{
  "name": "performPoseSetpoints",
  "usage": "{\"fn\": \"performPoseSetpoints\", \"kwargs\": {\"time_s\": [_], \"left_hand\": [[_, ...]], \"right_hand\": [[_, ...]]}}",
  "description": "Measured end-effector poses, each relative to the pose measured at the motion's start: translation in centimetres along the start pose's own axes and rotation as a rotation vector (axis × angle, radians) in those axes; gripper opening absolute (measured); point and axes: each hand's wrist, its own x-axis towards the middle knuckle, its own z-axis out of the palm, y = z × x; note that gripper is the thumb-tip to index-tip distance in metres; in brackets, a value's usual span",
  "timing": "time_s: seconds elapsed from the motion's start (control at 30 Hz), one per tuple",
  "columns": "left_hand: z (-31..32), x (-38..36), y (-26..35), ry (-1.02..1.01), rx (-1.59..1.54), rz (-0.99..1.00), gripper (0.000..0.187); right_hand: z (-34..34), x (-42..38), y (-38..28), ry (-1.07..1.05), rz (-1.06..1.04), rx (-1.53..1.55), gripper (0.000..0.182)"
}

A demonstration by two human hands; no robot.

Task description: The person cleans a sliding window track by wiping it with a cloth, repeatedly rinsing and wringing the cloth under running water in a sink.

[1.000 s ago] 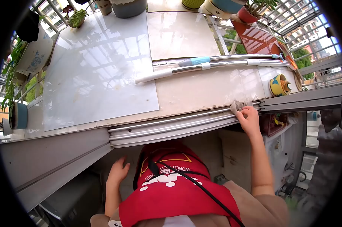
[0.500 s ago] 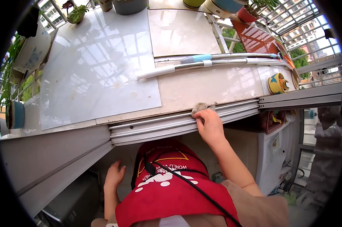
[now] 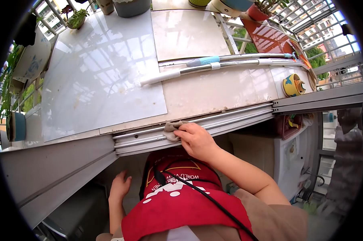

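Observation:
A crumpled grey-beige cloth point(image 3: 172, 131) is pinched in the fingers of my right hand point(image 3: 198, 141). It presses on the metal window track point(image 3: 225, 119), a sill with several parallel rails, left of the track's middle. My left hand point(image 3: 120, 185) hangs low beside my red apron point(image 3: 181, 197), below the left window frame and away from the track. Its fingers are loosely stretched and hold nothing that I can see.
Past the track lies a tiled ledge with a white glossy panel point(image 3: 105, 76). Two poles point(image 3: 233, 63) rest across the ledge. A yellow pot point(image 3: 292, 85) stands at right, and more potted plants line the back. A white appliance point(image 3: 296, 160) is on the right.
My right hand has slid the cloth leftward along the window track. My left hand has hardly moved. The view has shifted slightly.

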Motion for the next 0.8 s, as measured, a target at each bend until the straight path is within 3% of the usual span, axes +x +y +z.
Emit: {"fn": "performPoseSetpoints", "kwargs": {"time_s": [0.1, 0.23, 0.37, 0.43, 0.5, 0.57, 0.63, 0.8], "left_hand": [[0.5, -0.2, -0.1, 0.003, 0.007, -0.007, 0.044], [1.2, 0.0, 0.6, -0.007, 0.048, -0.014, 0.043], [1.3, -0.3, 1.1, 0.007, 0.027, -0.026, 0.043], [1.4, -0.3, 1.0, 0.022, 0.016, -0.007, 0.043], [1.5, -0.5, 1.2, 0.012, 0.022, -0.022, 0.043], [1.8, -0.6, 1.2, 0.006, 0.028, -0.04, 0.043], [1.9, -0.5, 1.1, -0.026, 0.036, -0.081, 0.044], [1.9, 0.1, 1.6, -0.038, 0.054, -0.033, 0.045]], "right_hand": [[-3.8, -2.8, 2.8, 0.084, 0.101, -0.132, 0.021], [-8.5, -4.7, 5.6, 0.043, 0.139, -0.148, 0.021], [-13.9, -5.9, 4.7, 0.262, 0.319, 0.003, 0.022], [-16.8, -7.5, 6.3, 0.405, 0.31, -0.123, 0.021], [-18.6, -9.2, 8.1, 0.468, 0.499, -0.232, 0.019], [-18.2, -11.6, 11.3, 0.267, 0.569, -0.617, 0.013], [-14.5, -11.5, 11.2, 0.266, 0.729, -0.773, 0.009], [-8.1, -6.6, 5.4, 0.241, 0.621, -0.689, 0.008]]}}
